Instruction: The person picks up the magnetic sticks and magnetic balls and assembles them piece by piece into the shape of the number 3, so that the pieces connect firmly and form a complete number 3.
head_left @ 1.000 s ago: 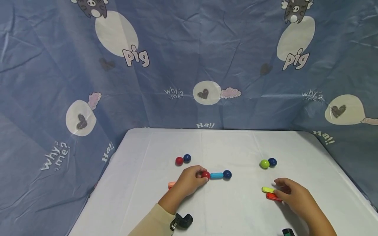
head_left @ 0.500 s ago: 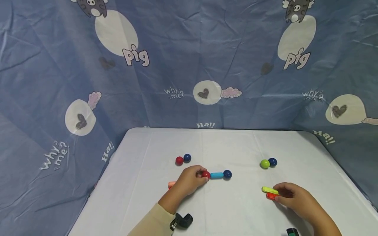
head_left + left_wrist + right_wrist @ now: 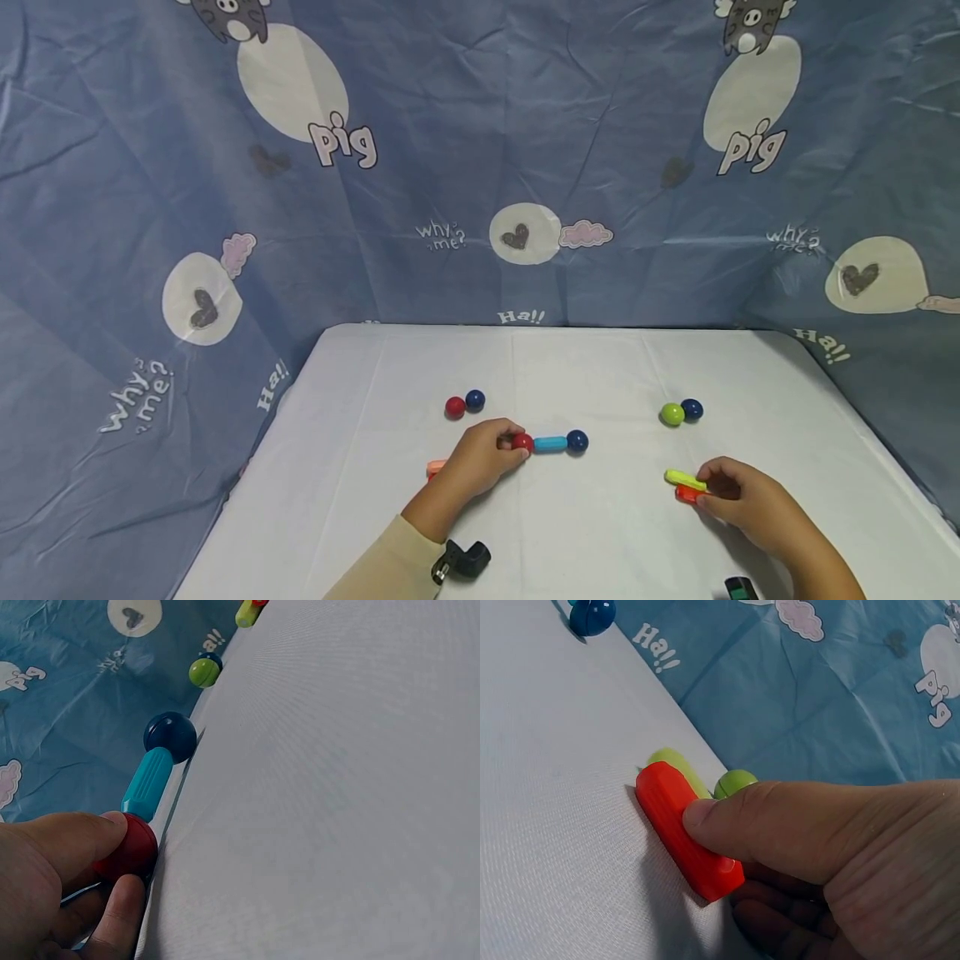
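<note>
In the head view, my left hand (image 3: 480, 458) pinches a red ball (image 3: 522, 443) between thumb and fingers. That ball joins one end of a light-blue rod (image 3: 551, 444), which has a dark-blue ball (image 3: 577, 442) at its other end; they look like magnetic building pieces. My right hand (image 3: 753, 504) grips a red rod (image 3: 686, 832), thumb pressed on its side in the right wrist view. A yellow-green rod (image 3: 685, 480) lies alongside, by the index fingertip. The fingers behind the red rod are mostly hidden.
Farther back are a red ball (image 3: 455, 407) beside a blue ball (image 3: 475, 401), and a green ball (image 3: 672, 414) touching another blue ball (image 3: 692, 410). An orange-pink rod (image 3: 436, 467) shows partly behind my left forearm. A patterned blue curtain (image 3: 420, 283) hangs behind the white table (image 3: 570, 367).
My right hand's fingers have closed in at the near ends of the red and yellow-green rods, uncovering more of the yellow-green one. The left hand holds its place.
</note>
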`<action>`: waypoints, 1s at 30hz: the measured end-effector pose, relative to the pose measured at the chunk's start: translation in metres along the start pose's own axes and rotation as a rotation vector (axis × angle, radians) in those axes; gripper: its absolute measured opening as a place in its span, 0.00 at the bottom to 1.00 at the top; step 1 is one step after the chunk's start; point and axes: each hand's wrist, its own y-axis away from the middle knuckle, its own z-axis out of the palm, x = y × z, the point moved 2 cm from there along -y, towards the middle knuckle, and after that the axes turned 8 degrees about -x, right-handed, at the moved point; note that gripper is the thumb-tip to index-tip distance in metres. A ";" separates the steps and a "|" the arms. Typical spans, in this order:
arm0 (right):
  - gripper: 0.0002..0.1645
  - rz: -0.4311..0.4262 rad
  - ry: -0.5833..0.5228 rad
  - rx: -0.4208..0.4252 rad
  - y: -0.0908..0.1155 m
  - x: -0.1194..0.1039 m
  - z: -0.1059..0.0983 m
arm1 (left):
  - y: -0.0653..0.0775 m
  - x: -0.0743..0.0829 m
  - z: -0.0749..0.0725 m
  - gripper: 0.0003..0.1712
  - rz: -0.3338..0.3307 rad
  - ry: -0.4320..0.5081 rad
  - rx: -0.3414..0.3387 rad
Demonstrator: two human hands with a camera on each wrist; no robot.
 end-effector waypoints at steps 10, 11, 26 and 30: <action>0.16 0.044 0.005 -0.013 0.001 -0.003 0.000 | -0.001 -0.001 0.000 0.17 0.016 -0.006 0.004; 0.15 0.051 0.013 -0.017 0.001 -0.003 0.001 | -0.001 -0.001 0.000 0.17 0.017 -0.006 0.003; 0.18 0.087 0.016 -0.064 0.001 -0.002 0.002 | 0.002 0.000 -0.001 0.17 -0.002 -0.008 0.001; 0.18 0.085 0.010 -0.055 0.003 -0.002 0.002 | 0.002 0.000 -0.001 0.17 -0.010 -0.001 -0.007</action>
